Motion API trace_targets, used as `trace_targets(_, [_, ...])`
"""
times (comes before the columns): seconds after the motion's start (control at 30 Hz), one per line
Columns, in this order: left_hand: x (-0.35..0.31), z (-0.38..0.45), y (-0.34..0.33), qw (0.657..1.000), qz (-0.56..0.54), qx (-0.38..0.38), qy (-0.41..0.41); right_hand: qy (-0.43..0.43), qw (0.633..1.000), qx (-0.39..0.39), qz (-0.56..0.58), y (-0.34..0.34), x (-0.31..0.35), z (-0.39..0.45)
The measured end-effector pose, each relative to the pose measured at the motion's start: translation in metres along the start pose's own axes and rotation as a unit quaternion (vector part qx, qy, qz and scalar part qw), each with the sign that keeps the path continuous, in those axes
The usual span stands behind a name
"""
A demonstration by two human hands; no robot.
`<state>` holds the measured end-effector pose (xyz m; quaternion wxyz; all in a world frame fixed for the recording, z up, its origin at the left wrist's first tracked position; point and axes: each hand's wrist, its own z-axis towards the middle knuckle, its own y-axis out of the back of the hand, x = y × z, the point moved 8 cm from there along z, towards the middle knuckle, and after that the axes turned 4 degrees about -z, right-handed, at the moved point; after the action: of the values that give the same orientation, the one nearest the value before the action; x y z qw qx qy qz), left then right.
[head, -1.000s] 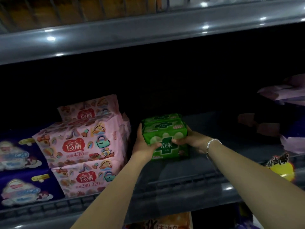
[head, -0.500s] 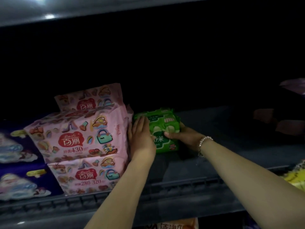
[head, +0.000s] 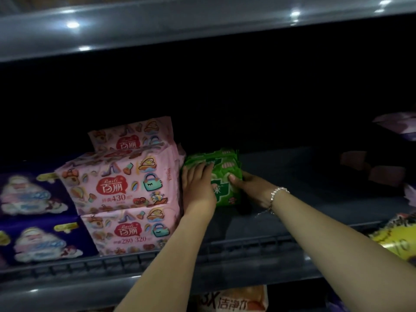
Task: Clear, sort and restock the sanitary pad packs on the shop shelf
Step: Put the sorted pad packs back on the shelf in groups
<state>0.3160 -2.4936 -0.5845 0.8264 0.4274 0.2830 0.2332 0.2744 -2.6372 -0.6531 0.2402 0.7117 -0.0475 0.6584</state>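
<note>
Both hands' fingers [head: 198,171] on green pack [head: 222,176]

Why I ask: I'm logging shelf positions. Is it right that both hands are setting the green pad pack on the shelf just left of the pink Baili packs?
Not quite. The head view shows the green pad pack, with the left hand and right hand on it, just right of the pink Baili packs, not left. It does sit on the shelf.

Green pack [head: 225,176] and pink packs [head: 121,176] were soft, slightly glossy plastic film; shelf rail [head: 157,25] was smooth glossy grey metal; bracelet [head: 278,191] beaded, shiny.
</note>
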Motion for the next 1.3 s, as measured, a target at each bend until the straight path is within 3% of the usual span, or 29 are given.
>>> trace_targets(0.17, [-0.007,-0.016,0.009,0.996,-0.078,0.004,-0.043,-0.002,0.994,-0.093,-0.053,0.015,0.019,-0.049])
trace_targets(0.27, [-0.014,-0.048,0.033,0.980,-0.194,-0.030,-0.041,0.056,0.984,-0.137,-0.101,0.016,0.048,-0.098])
trace_targets(0.4, [-0.020,-0.110,0.066,0.963,-0.259,-0.045,-0.059,0.124,0.976,-0.144,-0.107,-0.012,0.070,-0.167])
trace_targets(0.63, [0.006,-0.227,0.094,0.952,-0.304,-0.029,-0.011,0.122,0.985,-0.085,-0.089,-0.102,0.035,-0.251])
trace_targets(0.83, [0.067,-0.310,0.067,0.957,-0.274,0.000,0.095,0.059,0.997,-0.010,-0.053,-0.179,-0.020,-0.284])
trace_targets(1.1, [0.161,-0.398,0.020,0.914,-0.267,0.066,0.297,-0.091,0.984,0.114,-0.102,-0.267,-0.101,-0.298])
trace_targets(1.3, [0.202,-0.446,-0.007,0.883,-0.238,0.156,0.373,-0.147,0.957,0.189,-0.166,-0.307,-0.133,-0.303])
